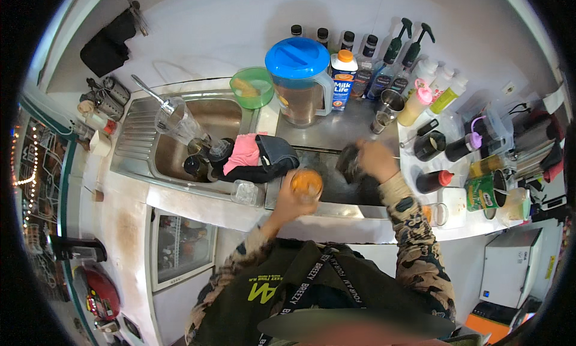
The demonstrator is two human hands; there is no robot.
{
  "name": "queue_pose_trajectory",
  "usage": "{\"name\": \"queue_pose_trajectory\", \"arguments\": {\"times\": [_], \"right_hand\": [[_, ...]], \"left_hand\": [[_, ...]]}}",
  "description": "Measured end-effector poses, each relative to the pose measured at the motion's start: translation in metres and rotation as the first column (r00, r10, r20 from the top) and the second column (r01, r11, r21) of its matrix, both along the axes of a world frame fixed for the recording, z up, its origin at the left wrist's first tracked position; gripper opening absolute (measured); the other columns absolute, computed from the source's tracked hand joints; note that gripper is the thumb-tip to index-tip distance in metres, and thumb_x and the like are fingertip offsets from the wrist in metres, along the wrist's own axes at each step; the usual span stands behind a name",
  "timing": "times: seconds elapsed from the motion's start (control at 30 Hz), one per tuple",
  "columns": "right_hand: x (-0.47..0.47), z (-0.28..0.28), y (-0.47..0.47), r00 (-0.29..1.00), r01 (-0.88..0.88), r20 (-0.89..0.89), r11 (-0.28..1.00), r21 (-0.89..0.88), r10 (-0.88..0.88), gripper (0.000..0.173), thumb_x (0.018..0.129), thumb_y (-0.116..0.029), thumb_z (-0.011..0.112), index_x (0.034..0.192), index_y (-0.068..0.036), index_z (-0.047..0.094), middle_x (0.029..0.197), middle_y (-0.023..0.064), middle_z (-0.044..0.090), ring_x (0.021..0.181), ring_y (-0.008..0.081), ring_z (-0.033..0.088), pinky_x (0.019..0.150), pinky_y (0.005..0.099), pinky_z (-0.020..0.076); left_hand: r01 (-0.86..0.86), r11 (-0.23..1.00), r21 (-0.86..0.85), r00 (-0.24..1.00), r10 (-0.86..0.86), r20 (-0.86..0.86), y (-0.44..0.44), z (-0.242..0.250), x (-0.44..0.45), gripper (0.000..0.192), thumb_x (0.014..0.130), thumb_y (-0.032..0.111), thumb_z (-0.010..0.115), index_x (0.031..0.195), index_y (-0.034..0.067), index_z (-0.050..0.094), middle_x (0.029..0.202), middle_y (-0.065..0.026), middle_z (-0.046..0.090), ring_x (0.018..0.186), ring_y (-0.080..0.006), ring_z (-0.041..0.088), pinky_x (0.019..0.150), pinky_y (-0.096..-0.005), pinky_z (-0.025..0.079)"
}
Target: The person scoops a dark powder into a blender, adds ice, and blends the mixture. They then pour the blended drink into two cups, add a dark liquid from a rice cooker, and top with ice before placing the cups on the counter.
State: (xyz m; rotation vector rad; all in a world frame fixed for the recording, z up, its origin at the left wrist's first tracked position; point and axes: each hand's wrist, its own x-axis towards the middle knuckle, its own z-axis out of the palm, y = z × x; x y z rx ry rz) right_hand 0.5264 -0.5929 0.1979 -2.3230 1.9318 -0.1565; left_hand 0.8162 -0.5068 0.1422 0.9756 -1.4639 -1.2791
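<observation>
My left hand (290,199) is wrapped around a clear cup of orange drink (307,184) at the counter's front edge. To its left stands a clear cup of ice (245,193). Folded pink and dark cloths (261,159) lie just behind these two. My right hand (378,159) is over the sunken steel tray (330,193), its fingers blurred and closed around something thin that I cannot make out. A blurred dark thing (350,163) is beside its fingers. Behind the tray stand a blue-lidded plastic pitcher (298,91) and a milk carton (344,82).
At left, a steel sink (211,116) holds blender jars (180,123). A green bowl (253,89) stands behind it. Syrup bottles line the wall. On the right are squeeze bottles, a red-capped sauce bottle (434,181), a green tin (485,195) and a white box (451,206).
</observation>
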Motion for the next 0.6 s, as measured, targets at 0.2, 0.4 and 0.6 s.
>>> {"name": "queue_pose_trajectory", "arguments": {"times": [0.2, 0.4, 0.6], "right_hand": [[0.052, -0.241, -0.019, 0.998, -0.064, 0.024, 0.872, 0.486, 0.06, 0.045, 0.085, -0.015, 0.066, 0.129, -0.011, 0.066, 0.098, 0.0279, 0.071, 0.093, 0.0408, 0.072, 0.071, 0.0517, 0.059], [0.096, -0.315, -0.088, 0.999, -0.008, 0.036, 0.807, 0.591, -0.016, 0.048, 0.085, -0.014, 0.066, 0.132, -0.011, 0.063, 0.1, 0.027, 0.07, 0.094, 0.0398, 0.072, 0.071, 0.0511, 0.0595], [0.106, -0.329, -0.085, 0.996, -0.092, 0.047, 0.764, 0.638, 0.081, 0.051, 0.085, -0.013, 0.067, 0.135, -0.012, 0.06, 0.103, 0.0261, 0.07, 0.094, 0.0389, 0.072, 0.072, 0.0504, 0.0601]], "left_hand": [[-0.1, 0.977, 0.191, 0.995, 0.102, 0.003, 0.124, -0.019, 0.095, 0.088, 0.06, 0.012, 0.096, 0.135, 0.002, 0.051, 0.128, -0.0107, 0.059, 0.119, -0.0218, 0.059, 0.105, -0.0378, 0.048], [-0.528, 0.795, 0.298, 0.839, 0.434, 0.33, 0.203, -0.021, 0.15, 0.091, 0.062, 0.007, 0.094, 0.138, 0.004, 0.045, 0.131, -0.0115, 0.056, 0.123, -0.0233, 0.055, 0.108, -0.039, 0.044], [-0.685, 0.654, 0.32, 0.716, 0.523, 0.463, 0.219, -0.019, 0.164, 0.094, 0.064, 0.003, 0.091, 0.141, 0.005, 0.039, 0.135, -0.0123, 0.053, 0.128, -0.0248, 0.051, 0.112, -0.0402, 0.04]]}}
